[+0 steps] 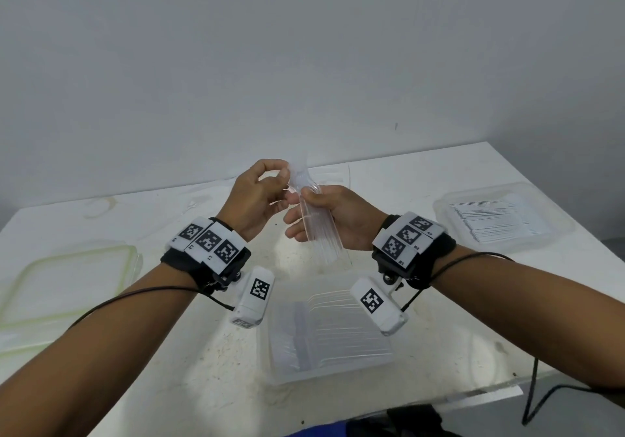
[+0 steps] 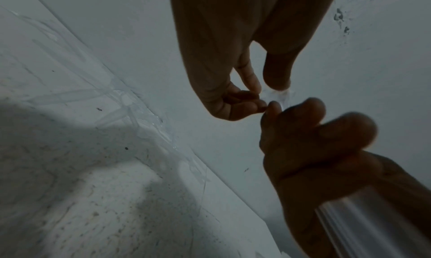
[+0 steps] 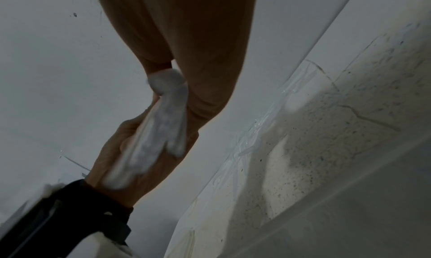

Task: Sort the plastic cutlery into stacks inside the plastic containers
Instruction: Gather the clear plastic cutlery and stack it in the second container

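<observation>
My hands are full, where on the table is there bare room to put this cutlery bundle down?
Bare tabletop lies between the green-rimmed lid and the near container. Loose cutlery crowds the far edge.

Clear plastic cutlery stack upright above stack-filled container

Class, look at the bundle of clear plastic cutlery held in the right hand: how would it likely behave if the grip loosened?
The bundle looks smooth and glossy, so pieces would probably slide apart. Thin clear plastic suggests it is light and may snap if bent. The right hand wraps it, likely to keep it aligned.
</observation>
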Demonstrator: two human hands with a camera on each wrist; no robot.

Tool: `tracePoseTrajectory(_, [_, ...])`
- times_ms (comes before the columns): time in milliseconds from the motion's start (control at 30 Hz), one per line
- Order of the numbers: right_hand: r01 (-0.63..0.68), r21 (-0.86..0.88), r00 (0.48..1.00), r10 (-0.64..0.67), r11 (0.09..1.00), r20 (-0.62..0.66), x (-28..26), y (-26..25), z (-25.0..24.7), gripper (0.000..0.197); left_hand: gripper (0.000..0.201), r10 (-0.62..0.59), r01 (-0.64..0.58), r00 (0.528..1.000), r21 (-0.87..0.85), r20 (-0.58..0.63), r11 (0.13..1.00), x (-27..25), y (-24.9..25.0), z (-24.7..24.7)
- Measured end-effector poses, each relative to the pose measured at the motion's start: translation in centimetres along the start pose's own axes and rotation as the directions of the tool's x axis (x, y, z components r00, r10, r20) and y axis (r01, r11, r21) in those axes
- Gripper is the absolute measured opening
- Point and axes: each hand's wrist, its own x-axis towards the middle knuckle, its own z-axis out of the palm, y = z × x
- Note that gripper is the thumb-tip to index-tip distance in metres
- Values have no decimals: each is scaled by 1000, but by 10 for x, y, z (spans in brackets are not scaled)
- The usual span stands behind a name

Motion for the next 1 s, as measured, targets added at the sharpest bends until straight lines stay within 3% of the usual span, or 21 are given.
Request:
tracePoseTrajectory(133, [28,-82,998,-32,996,-48,3,4,-4,20,13,-3,3,999,22,-35,1000,1,-4,-1])
tracePoseTrajectory(200, [40,-92,998,-44,995,-44,6,6,-4,19,17,-25,25,1000,16,7,1000,0,-1,4])
tracePoseTrajectory(300, [77,-84,997,-77,993,13,9,9,1,14,29,-46,39,991,59,124,998,-4,4,18])
tracePoseTrajectory(367, [99,-55,993,-96,994,65,11,11,5,7,28,-51,44,994,81,93,996,-2,5,22])
tracePoseTrajectory(833, [-88,21,987,85,996,139,-13,40,6,29,21,-6,8,999,-42,52,999,-3,3,23])
tracePoseTrajectory(933, [-65,50,984,56,997,167,-14,36,6,22,29,-41,46,988,-30,152,999,-8,3,18])
tracePoseTrajectory(1000, [-41,57,982,29,998,188,-14,30,8,21,37,-129,123,960,39,248,992,-15,-4,15])
